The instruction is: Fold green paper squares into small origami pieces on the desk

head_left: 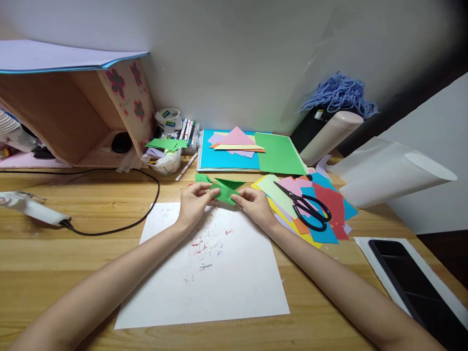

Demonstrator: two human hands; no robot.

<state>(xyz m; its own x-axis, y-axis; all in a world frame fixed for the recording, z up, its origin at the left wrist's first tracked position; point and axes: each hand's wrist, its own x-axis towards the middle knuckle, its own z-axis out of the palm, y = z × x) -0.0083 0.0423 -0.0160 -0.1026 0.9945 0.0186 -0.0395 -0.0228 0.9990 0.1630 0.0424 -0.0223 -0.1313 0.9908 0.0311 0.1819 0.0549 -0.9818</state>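
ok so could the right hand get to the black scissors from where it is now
Probably yes. The right hand is pinching the green folded paper, and the black scissors lie just to its right on top of the coloured paper sheets, uncovered. It would need to let go first.

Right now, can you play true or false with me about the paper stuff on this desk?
1. Both hands hold the folded green paper piece. True: the left hand and right hand pinch its two ends.
2. The black-handled scissors lie on the white paper sheet. False: they lie on the pile of coloured paper scraps.
3. A bundle of blue yarn sits by the wall. True.
4. The white glue gun is in the right hand. False: it lies on the wooden desk, far left.
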